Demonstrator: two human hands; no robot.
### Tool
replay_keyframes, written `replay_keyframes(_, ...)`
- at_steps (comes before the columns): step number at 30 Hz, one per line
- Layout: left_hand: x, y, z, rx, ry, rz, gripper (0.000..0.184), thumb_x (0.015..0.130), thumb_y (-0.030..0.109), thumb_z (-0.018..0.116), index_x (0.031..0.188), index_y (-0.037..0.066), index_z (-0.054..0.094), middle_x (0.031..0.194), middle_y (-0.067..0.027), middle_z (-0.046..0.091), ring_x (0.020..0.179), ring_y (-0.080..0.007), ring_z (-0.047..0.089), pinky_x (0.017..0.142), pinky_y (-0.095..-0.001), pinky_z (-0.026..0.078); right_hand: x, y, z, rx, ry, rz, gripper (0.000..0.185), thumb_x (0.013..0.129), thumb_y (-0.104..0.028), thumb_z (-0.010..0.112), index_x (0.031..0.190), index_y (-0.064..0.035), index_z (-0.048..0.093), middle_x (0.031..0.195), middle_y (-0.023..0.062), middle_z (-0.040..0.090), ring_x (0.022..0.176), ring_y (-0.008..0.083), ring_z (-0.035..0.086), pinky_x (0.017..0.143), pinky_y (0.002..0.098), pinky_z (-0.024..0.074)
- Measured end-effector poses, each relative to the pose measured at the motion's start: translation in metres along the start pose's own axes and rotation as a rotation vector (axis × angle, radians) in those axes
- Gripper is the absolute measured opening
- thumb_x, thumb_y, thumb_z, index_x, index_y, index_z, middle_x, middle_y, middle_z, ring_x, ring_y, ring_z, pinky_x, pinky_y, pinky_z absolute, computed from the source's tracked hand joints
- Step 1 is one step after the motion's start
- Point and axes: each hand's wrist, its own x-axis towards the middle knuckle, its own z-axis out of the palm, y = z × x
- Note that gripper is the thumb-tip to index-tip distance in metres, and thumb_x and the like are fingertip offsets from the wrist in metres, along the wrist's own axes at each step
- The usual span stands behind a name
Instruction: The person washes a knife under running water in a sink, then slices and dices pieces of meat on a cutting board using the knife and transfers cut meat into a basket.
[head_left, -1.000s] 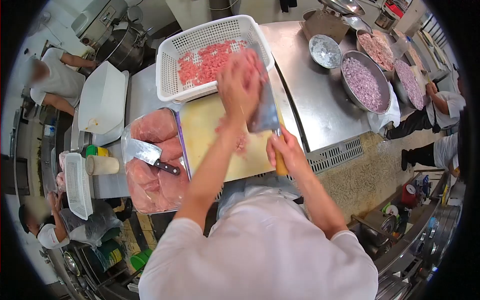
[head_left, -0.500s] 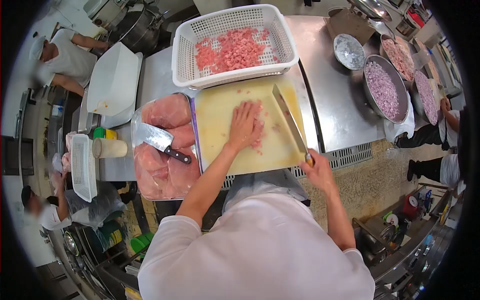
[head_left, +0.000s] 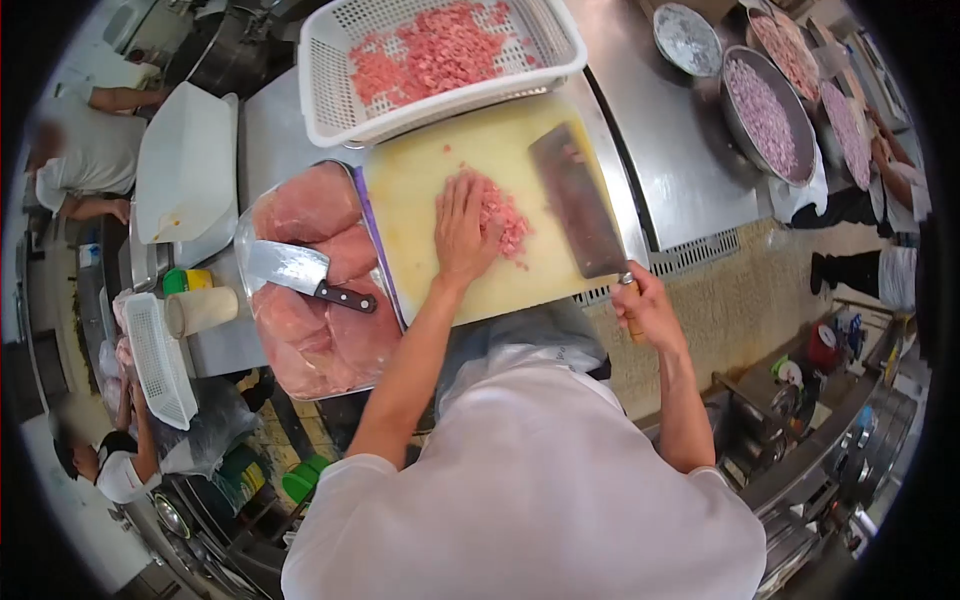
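Observation:
My left hand point(head_left: 462, 232) lies with its fingers stretched out against a pile of small diced pink meat point(head_left: 503, 222) on the yellowish cutting board point(head_left: 405, 205). In my right hand point(head_left: 650, 308) is the wooden handle of a cleaver point(head_left: 577, 205). Its broad blade leans over the board's right side, its face turned up, with a few bits of meat near its upper end. To the left of the board, a tray of large raw meat pieces point(head_left: 345, 345) carries a second cleaver point(head_left: 290, 267) with a black handle.
Behind the board stands a white perforated basket point(head_left: 322, 100) of diced meat. Bowls of chopped onion point(head_left: 762, 110) and meat are at the right. A white tub point(head_left: 185, 165), a cup point(head_left: 205, 312) and a small basket point(head_left: 163, 350) stand left. Other people work on both sides.
The cleaver has turned from edge-on to showing its broad face. The diced meat right of my left hand looks more heaped. My view has shifted, so the board sits higher and further left.

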Motion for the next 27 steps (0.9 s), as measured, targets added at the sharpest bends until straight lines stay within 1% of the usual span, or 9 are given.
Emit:
replay_keyframes(2,-0.014,0.004,-0.010,-0.167,-0.096,0.147,0.086,0.098,0.048,0.066,0.164,0.006,0.032,0.167,-0.0282,0.030,0.154,-0.0507,0.028,0.125,-0.0624,0.018,0.002,0.038,-0.023,0.300,0.006,0.008,0.028,0.100,-0.020,0.066,0.124,-0.0088,0.058,0.072,-0.0003,0.057,0.057,0.0099,0.054,0.052,0.0264,0.0459)
replay_keyframes(5,-0.044,0.017,-0.009,0.071,-0.071,0.047,0.095,0.094,0.052,0.069,0.167,0.010,0.026,0.172,-0.0227,0.023,0.156,-0.0531,0.018,0.125,-0.0648,0.015,0.009,0.050,-0.021,0.274,-0.045,0.076,0.034,0.101,-0.020,0.066,0.131,-0.0082,0.056,0.072,-0.0004,0.056,0.058,0.0099,0.054,0.052,0.0261,0.0464)
replay_keyframes(8,-0.037,0.051,0.009,-0.055,0.034,-0.168,0.104,0.087,0.052,0.077,0.168,0.012,0.025,0.173,-0.0230,0.019,0.154,-0.0585,0.015,0.122,-0.0713,0.014,0.015,0.033,0.039,0.154,-0.099,0.185,0.049,0.101,-0.020,0.069,0.144,-0.0072,0.049,0.073,-0.0003,0.057,0.060,0.0108,0.057,0.054,0.0257,0.0482)
replay_keyframes(10,-0.027,0.063,0.020,-0.074,0.177,-0.240,0.092,0.087,0.042,0.077,0.163,0.010,0.035,0.170,-0.0223,0.026,0.152,-0.0529,0.023,0.121,-0.0700,0.016,0.024,0.026,0.090,0.120,-0.169,0.161,0.053,0.100,-0.020,0.070,0.146,-0.0059,0.048,0.071,0.0006,0.057,0.057,0.0113,0.057,0.054,0.0274,0.0483)
replay_keyframes(12,-0.015,0.059,0.029,-0.060,0.297,-0.286,0.084,0.088,0.036,0.076,0.160,0.008,0.042,0.168,-0.0213,0.032,0.150,-0.0494,0.029,0.121,-0.0677,0.019,0.033,0.038,0.111,0.141,-0.229,0.024,0.045,0.099,-0.017,0.069,0.138,-0.0038,0.052,0.070,0.0012,0.058,0.056,0.0117,0.057,0.053,0.0280,0.0475)
replay_keyframes(13,-0.008,0.055,0.029,-0.085,0.389,-0.245,0.069,0.090,0.024,0.071,0.153,0.005,0.050,0.160,-0.0194,0.043,0.144,-0.0441,0.038,0.120,-0.0605,0.026,0.038,0.040,0.111,0.130,-0.252,0.009,0.045,0.098,-0.016,0.069,0.138,-0.0035,0.052,0.070,0.0016,0.058,0.055,0.0118,0.057,0.053,0.0285,0.0476)
replay_keyframes(16,-0.001,0.054,0.021,-0.146,0.464,-0.236,0.056,0.094,0.015,0.067,0.149,0.006,0.056,0.150,-0.0170,0.054,0.138,-0.0389,0.046,0.118,-0.0517,0.032,0.038,0.026,0.103,0.120,-0.294,0.000,0.041,0.096,-0.014,0.069,0.134,-0.0028,0.055,0.069,0.0023,0.057,0.054,0.0126,0.056,0.053,0.0288,0.0473)
replay_keyframes(22,0.020,0.090,-0.019,-0.215,0.498,-0.183,0.053,0.095,0.009,0.065,0.148,0.003,0.058,0.148,-0.0199,0.054,0.130,-0.0413,0.048,0.114,-0.0504,0.036,0.006,-0.025,0.086,0.158,-0.331,-0.016,0.038,0.099,-0.020,0.069,0.129,-0.0024,0.054,0.074,0.0036,0.057,0.057,0.0123,0.058,0.054,0.0298,0.0504)
replay_keyframes(27,0.106,0.099,-0.083,-0.225,0.712,-0.094,0.038,0.100,0.014,0.064,0.135,0.002,0.065,0.125,-0.0181,0.067,0.113,-0.0357,0.063,0.100,-0.0465,0.048,0.004,-0.113,0.082,0.085,-0.409,-0.260,0.034,0.101,-0.026,0.069,0.121,-0.0022,0.055,0.072,0.0033,0.057,0.058,0.0123,0.058,0.054,0.0297,0.0490)
